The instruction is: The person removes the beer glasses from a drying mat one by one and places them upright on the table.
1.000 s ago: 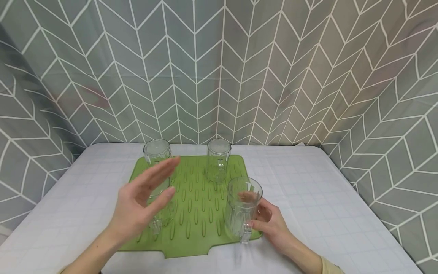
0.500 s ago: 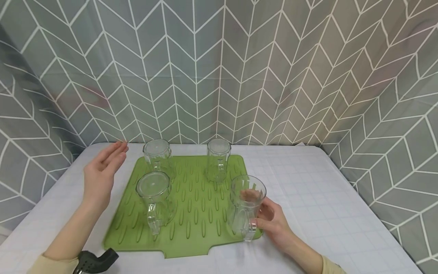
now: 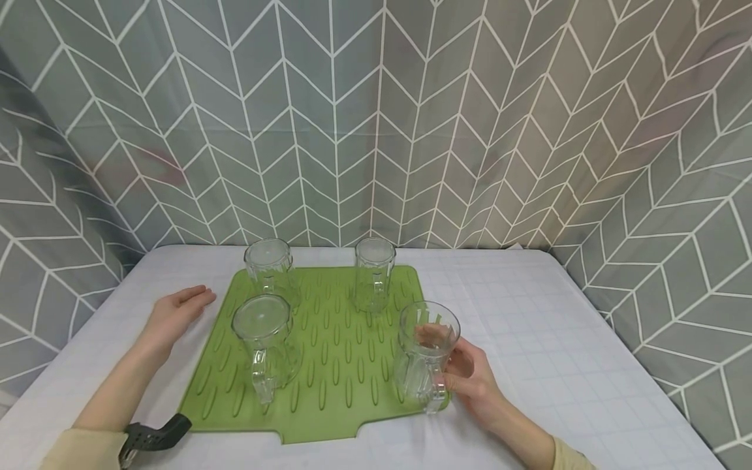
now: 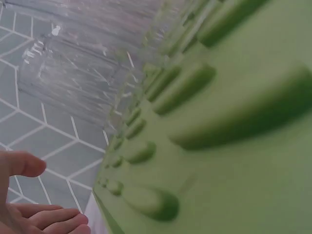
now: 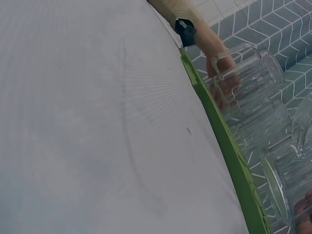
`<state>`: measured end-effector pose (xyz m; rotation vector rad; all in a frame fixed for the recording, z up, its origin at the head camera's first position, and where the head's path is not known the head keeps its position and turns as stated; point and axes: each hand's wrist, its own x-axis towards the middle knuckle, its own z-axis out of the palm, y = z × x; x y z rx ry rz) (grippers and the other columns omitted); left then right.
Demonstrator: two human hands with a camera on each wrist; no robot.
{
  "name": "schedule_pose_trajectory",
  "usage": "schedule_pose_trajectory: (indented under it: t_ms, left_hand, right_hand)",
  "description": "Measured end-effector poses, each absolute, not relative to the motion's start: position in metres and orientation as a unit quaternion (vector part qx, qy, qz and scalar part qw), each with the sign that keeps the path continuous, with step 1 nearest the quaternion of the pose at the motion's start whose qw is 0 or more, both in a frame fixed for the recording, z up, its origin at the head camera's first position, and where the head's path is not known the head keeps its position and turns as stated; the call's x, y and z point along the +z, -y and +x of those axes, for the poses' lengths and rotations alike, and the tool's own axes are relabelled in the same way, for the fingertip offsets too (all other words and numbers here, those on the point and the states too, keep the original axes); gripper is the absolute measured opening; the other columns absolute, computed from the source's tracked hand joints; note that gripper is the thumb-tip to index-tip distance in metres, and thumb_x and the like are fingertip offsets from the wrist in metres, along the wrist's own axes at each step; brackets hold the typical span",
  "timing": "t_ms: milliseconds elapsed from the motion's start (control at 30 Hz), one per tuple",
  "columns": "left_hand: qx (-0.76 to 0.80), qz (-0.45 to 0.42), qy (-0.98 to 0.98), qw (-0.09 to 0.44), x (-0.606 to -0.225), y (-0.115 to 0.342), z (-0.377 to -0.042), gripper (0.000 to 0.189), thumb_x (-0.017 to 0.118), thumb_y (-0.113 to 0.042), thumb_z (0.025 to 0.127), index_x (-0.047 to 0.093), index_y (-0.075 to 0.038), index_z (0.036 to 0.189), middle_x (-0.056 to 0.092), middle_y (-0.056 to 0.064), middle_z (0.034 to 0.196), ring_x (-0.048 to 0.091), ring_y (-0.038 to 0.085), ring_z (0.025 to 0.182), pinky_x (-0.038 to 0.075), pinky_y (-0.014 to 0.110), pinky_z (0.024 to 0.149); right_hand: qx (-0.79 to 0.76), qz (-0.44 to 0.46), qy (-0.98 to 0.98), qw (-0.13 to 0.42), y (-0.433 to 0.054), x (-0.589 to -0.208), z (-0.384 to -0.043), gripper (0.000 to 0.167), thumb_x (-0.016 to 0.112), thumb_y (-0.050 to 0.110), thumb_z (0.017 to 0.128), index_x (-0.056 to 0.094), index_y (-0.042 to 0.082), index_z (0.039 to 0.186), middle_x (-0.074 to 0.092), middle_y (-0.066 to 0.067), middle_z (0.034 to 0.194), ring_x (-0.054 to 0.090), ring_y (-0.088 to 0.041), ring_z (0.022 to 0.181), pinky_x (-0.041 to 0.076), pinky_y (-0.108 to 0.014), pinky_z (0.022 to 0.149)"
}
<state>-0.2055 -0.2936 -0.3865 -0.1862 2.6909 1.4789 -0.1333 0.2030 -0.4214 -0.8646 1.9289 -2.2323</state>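
My right hand (image 3: 477, 385) grips a clear glass mug (image 3: 420, 372) at the front right corner of the green ridged mat (image 3: 323, 421). The mug's handle points toward the front, and in the right wrist view its side (image 5: 297, 161) shows at the right edge. I cannot tell whether its lower end touches the mat. Left of the mat my left hand (image 3: 176, 316) is low over the white cloth, holding nothing, its fingers extended. Closest to it is the front left glass mug (image 3: 264, 326), handle toward me.
Two more glass mugs, one at the back left (image 3: 269, 261) and one at the back right (image 3: 374, 274), stand on the mat. A white cloth (image 3: 529, 326) covers the table. Patterned grey curtains (image 3: 364, 130) enclose the back and sides. A dark device (image 3: 155, 436) is strapped at the left wrist.
My left hand has drawn away from the front left mug to beyond the mat's left side, then lowered. The mug in my right hand has shifted slightly to the right.
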Motion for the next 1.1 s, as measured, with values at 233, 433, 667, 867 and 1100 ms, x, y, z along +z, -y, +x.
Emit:
schedule_pose_trajectory:
  t_ms: [233, 433, 667, 867, 1100]
  left_hand:
    - [0.459, -0.054, -0.886, 0.036, -0.392, 0.298, -0.206, 0.073, 0.04, -0.04, 0.106, 0.021, 0.013, 0.152, 0.027, 0.038, 0.154, 0.031, 0.055, 0.14, 0.033, 0.065, 0.113]
    - [0.449, -0.029, -0.893, 0.031, -0.396, 0.3, -0.206, 0.071, 0.043, -0.04, 0.107, 0.027, 0.013, 0.151, 0.032, 0.037, 0.152, 0.041, 0.051, 0.136, 0.047, 0.045, 0.109]
    - [0.45, 0.005, -0.892, 0.044, -0.4, 0.298, -0.209, 0.066, 0.047, -0.032, 0.106, 0.026, 0.012, 0.151, 0.034, 0.033, 0.153, 0.033, 0.051, 0.141, 0.044, 0.044, 0.112]
    - [0.439, 0.025, -0.897, 0.042, -0.402, 0.296, -0.21, 0.063, 0.05, -0.028, 0.105, 0.03, 0.012, 0.15, 0.034, 0.033, 0.152, 0.023, 0.055, 0.144, 0.027, 0.068, 0.114]
    - [0.424, 0.037, -0.904, 0.032, -0.403, 0.295, -0.209, 0.06, 0.052, -0.022, 0.104, 0.031, 0.013, 0.149, 0.039, 0.032, 0.15, 0.036, 0.051, 0.14, 0.039, 0.052, 0.109]
  right_hand:
    - [-0.728, -0.28, -0.625, 0.025, -0.206, -0.422, -0.137, 0.067, 0.063, -0.006, 0.079, 0.043, -0.009, 0.143, 0.056, -0.015, 0.143, 0.055, -0.023, 0.13, 0.041, -0.031, 0.113]
    - [-0.733, -0.274, -0.622, 0.022, -0.21, -0.423, -0.14, 0.067, 0.062, -0.006, 0.078, 0.042, -0.01, 0.143, 0.056, -0.016, 0.143, 0.055, -0.021, 0.13, 0.04, -0.03, 0.113]
    - [-0.738, -0.269, -0.619, 0.014, -0.214, -0.423, -0.143, 0.066, 0.061, -0.007, 0.078, 0.042, -0.011, 0.141, 0.056, -0.014, 0.143, 0.053, -0.023, 0.132, 0.038, -0.031, 0.114]
    - [-0.742, -0.268, -0.615, 0.01, -0.218, -0.425, -0.145, 0.067, 0.06, -0.007, 0.078, 0.042, -0.01, 0.143, 0.057, -0.012, 0.143, 0.052, -0.022, 0.133, 0.039, -0.031, 0.114]
    - [-0.744, -0.274, -0.61, 0.005, -0.22, -0.426, -0.148, 0.067, 0.058, -0.008, 0.078, 0.041, -0.01, 0.143, 0.055, -0.014, 0.145, 0.051, -0.02, 0.133, 0.039, -0.031, 0.114]
